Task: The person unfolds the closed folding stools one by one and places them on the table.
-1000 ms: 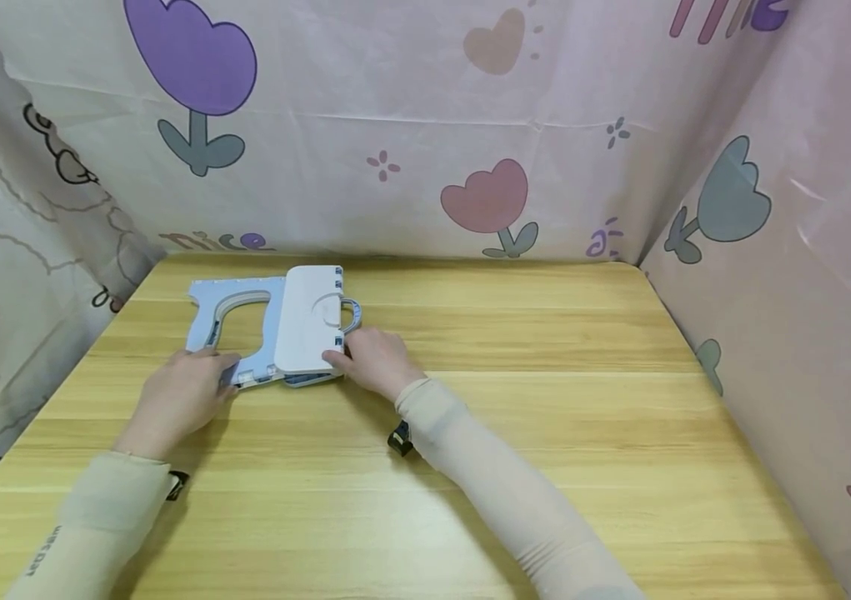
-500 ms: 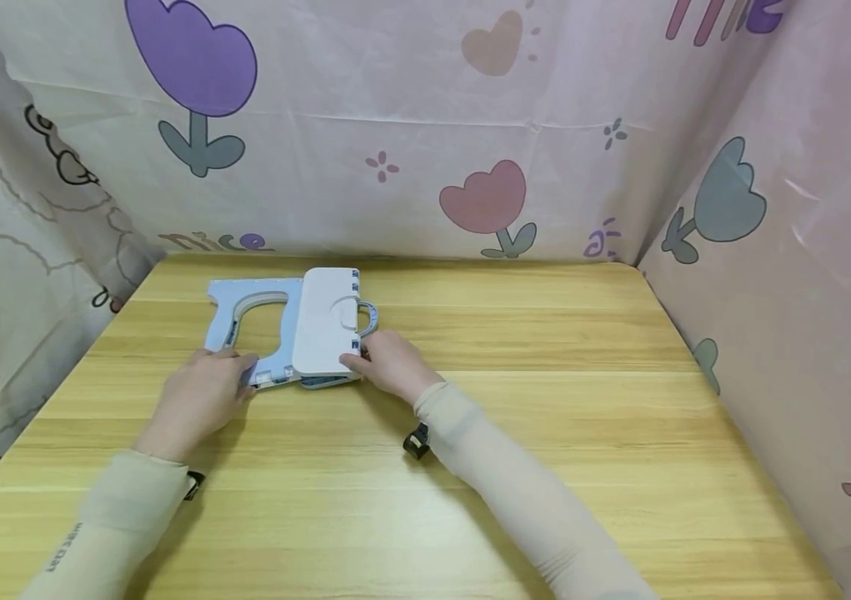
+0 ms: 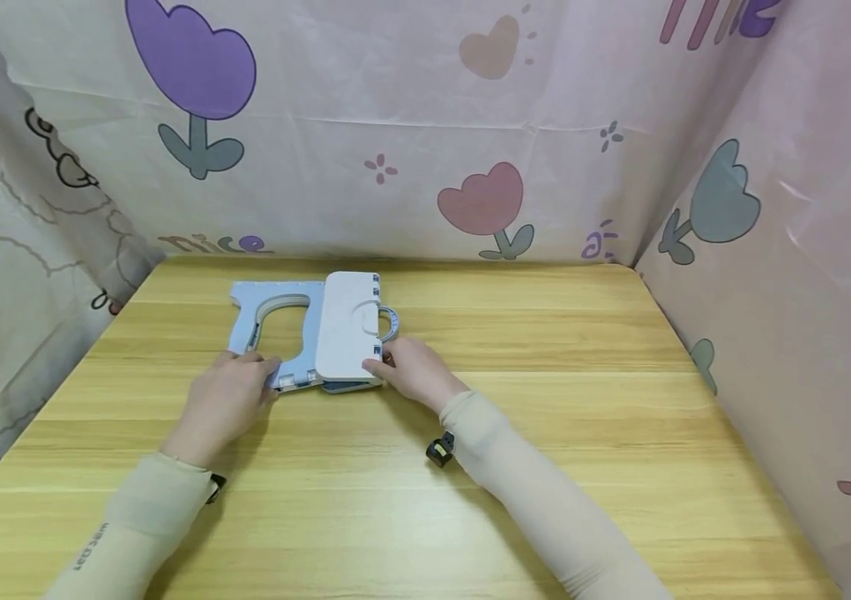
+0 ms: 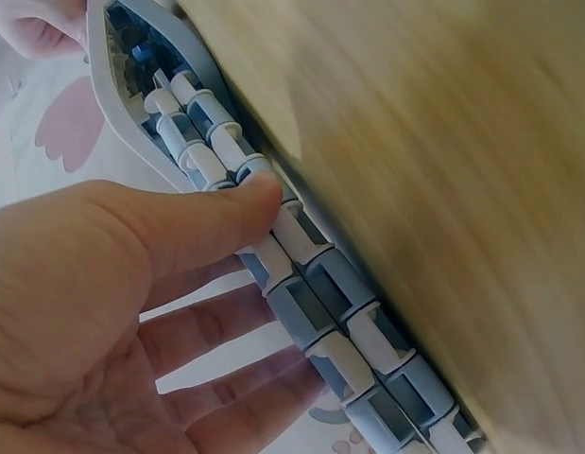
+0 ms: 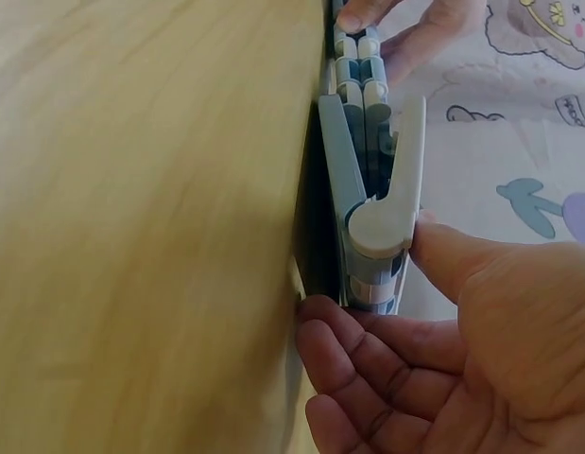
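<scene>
A folding stool (image 3: 348, 329) lies folded on its side on the table, with pale blue legs (image 3: 245, 321) on the left and a white seat panel on the right. A small blue carry loop (image 3: 391, 323) sticks out past the right edge of the seat. My left hand (image 3: 228, 404) grips the near left corner of the legs; in the left wrist view its thumb presses the row of hinge knuckles (image 4: 316, 293). At the near right corner of the seat, my right hand (image 3: 417, 372) pinches the panel, thumb on top and fingers curled under the edge (image 5: 372, 288).
The wood-grain table (image 3: 545, 433) carries the stool in its back left part. Behind it hangs a patterned curtain (image 3: 365, 125), with more curtain along the left and right sides. Black wrist cameras (image 3: 440, 450) hang below both wrists.
The stool has slid to the right along the table, with both hands moving along on it. Its folded shape and both grips look the same.
</scene>
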### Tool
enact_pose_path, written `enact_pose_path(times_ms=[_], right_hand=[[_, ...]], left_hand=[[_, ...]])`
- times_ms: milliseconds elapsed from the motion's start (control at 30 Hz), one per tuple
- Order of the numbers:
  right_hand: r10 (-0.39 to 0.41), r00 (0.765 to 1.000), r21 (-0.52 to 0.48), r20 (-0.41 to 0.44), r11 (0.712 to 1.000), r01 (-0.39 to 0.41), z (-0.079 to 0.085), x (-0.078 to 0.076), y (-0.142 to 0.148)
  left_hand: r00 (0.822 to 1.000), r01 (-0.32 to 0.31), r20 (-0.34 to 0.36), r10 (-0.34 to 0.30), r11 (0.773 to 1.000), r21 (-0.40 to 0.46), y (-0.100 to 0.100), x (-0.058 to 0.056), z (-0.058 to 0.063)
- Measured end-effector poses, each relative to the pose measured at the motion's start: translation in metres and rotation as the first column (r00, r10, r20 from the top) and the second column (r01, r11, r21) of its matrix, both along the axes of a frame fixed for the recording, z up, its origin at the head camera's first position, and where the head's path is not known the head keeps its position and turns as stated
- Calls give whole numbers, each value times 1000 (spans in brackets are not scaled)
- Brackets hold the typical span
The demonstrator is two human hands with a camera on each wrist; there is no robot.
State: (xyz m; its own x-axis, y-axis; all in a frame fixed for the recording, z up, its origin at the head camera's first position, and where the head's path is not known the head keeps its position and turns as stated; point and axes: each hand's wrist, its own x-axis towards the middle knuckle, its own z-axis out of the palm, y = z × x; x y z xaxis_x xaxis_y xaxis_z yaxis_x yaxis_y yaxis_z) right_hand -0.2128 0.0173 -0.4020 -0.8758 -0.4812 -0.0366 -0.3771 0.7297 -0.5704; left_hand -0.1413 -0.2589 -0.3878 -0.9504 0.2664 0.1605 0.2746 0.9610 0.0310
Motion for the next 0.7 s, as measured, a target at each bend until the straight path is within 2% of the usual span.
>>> enact_pose_path(times_ms=[167, 500, 700], right_hand=[[4, 1000, -12, 8, 1000, -4, -2, 3, 12], [-19, 995, -58, 97, 998, 25, -3, 9, 44], [-52, 993, -64, 102, 996, 58, -3, 12, 61]], left_hand=[[1000, 8, -19, -8, 1000, 5, 10, 1, -1], [1000, 19, -24, -19, 1000, -6, 40, 2, -3], [999, 35, -29, -35, 999, -20, 55, 0, -4]])
